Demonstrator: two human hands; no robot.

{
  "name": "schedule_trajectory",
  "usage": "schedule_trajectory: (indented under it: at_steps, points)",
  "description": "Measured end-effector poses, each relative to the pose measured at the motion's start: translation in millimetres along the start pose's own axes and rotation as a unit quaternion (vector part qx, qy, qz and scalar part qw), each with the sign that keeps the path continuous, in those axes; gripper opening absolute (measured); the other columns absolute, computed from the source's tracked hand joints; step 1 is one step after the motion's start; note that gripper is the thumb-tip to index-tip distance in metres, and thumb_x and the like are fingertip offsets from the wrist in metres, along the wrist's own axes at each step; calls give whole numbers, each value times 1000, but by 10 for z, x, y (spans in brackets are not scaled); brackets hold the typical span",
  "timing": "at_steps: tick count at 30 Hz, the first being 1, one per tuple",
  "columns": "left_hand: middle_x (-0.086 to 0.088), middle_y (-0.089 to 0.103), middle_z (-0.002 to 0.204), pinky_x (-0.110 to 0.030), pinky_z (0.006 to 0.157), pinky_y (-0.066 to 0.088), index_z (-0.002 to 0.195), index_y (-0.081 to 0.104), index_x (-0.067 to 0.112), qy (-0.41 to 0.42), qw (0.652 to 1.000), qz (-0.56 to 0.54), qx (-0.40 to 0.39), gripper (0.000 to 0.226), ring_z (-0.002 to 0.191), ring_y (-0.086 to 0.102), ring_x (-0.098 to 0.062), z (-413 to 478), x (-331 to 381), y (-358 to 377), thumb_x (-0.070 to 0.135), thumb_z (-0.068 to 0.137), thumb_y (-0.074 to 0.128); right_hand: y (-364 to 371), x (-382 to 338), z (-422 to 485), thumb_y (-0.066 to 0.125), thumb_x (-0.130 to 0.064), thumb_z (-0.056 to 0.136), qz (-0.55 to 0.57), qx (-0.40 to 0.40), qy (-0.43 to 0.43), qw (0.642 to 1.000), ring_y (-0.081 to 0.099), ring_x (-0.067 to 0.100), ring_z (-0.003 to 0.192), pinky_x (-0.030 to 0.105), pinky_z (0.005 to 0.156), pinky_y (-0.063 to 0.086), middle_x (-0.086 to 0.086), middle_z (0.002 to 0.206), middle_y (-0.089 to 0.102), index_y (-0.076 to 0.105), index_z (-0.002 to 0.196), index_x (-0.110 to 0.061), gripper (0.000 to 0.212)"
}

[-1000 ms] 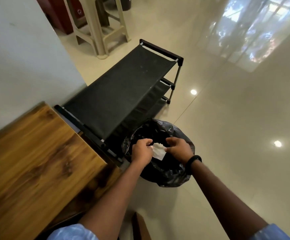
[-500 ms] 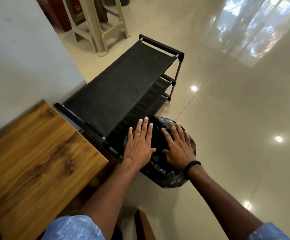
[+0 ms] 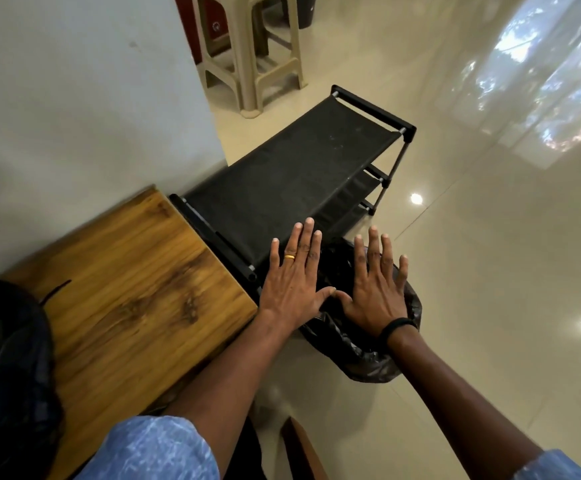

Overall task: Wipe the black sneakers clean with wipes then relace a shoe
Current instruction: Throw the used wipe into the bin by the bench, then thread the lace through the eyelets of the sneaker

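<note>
1 second ago I pinched a crumpled white wipe between both hands over the black plastic-lined waste bin (image 3: 362, 362). Now it is gone from my fingers and, I judge, dropped inside. My left hand (image 3: 294, 282) and right hand (image 3: 375, 289) hover flat above the bin's mouth, fingers straight and spread wide, holding nothing, thumbs nearly touching. That suggests the wiping is finished and relacing comes next. No sneaker shows clearly. A thin black strand (image 3: 55, 289), perhaps the lace, lies on the brown wooden tabletop (image 3: 126, 271), well to the left of my fingers, beside a blurred dark shape (image 3: 5, 358) I cannot identify.
</note>
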State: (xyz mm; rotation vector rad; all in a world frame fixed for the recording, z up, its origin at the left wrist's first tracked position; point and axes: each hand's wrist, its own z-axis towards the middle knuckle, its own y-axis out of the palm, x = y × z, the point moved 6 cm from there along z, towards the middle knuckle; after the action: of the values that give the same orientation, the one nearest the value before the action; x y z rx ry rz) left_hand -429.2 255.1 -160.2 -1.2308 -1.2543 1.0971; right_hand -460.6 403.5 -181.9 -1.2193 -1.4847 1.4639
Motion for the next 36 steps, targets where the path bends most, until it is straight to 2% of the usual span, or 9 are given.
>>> schedule_trajectory:
  at_steps: [5, 9, 12, 15, 19, 23, 28, 32, 36]
  points:
    - [-13, -26, 167, -56, 125, -4, 160, -12, 5, -30, 998, -16, 51, 107, 155, -21, -27, -131, -261, -220, 77, 93, 30, -332, -361, 96, 46, -78, 85, -13, 33, -28, 999, -27, 28, 152, 59, 121, -12, 8, 164, -30, -15, 159, -15, 114]
    - [-12, -25, 167, -58, 125, 0, 159, -14, 6, -73, 994, -18, 83, 104, 155, -20, -28, -341, -628, -558, 73, 95, 35, -636, -825, 83, 41, -76, 88, -2, 38, -78, 996, -31, 26, 150, 60, 122, -9, 6, 162, -35, -17, 159, -16, 109]
    - [-12, -26, 167, -55, 125, -5, 160, -14, 7, -121, 987, -24, 106, 104, 155, -21, -27, -608, -1016, -840, 70, 96, 38, -866, -1245, 93, 55, -64, 89, 2, 43, -115, 992, -34, 25, 149, 60, 122, -8, 4, 161, -37, -17, 158, -17, 111]
    - [-11, -23, 168, -54, 124, -7, 161, -11, 8, -165, 977, -26, 134, 104, 155, -20, -27, -1024, -1453, -1128, 67, 95, 44, -1071, -1767, 49, 58, -61, 88, 1, 65, -157, 986, -32, 24, 149, 60, 122, -9, 4, 162, -36, -17, 159, -16, 112]
    - [-12, -19, 169, -57, 125, 0, 161, -10, 8, -187, 969, 0, 162, 103, 156, -16, -28, -1610, -1968, -1434, 68, 95, 41, -1285, -2553, -104, 52, -68, 88, 5, 102, -232, 967, -25, 26, 152, 61, 121, -9, 7, 165, -29, -14, 159, -14, 112]
    - [-14, -17, 169, -58, 124, 0, 161, -9, 7, -242, 955, 30, 170, 101, 156, -15, -29, -2186, -2436, -1533, 66, 97, 42, -1443, -3295, -323, 63, -59, 87, -4, 118, -310, 943, -22, 27, 153, 60, 121, -8, 6, 165, -27, -16, 159, -15, 115]
    - [-14, -18, 168, -59, 125, 4, 160, -9, 5, -306, 935, 57, 169, 98, 156, -15, -29, -2885, -2860, -1612, 68, 99, 34, -1506, -4079, -648, 63, -59, 87, -22, 121, -388, 913, -19, 28, 154, 61, 122, -2, 7, 166, -25, -15, 159, -15, 115]
    - [-14, -13, 170, -57, 126, 7, 161, -4, 5, -349, 914, 61, 197, 94, 157, -11, -28, -3380, -3123, -1713, 68, 100, 29, -1512, -4576, -849, 60, -57, 90, -3, 103, -414, 905, -23, 25, 153, 60, 122, -5, 5, 165, -29, -17, 159, -17, 111]
    - [-15, -10, 170, -58, 125, 14, 161, -3, 4, -396, 893, 60, 205, 93, 158, -7, -29, -3740, -3303, -1707, 68, 101, 28, -1510, -4840, -1019, 62, -49, 90, 46, 96, -403, 909, -22, 25, 153, 60, 122, -4, 4, 165, -27, -17, 158, -17, 110]
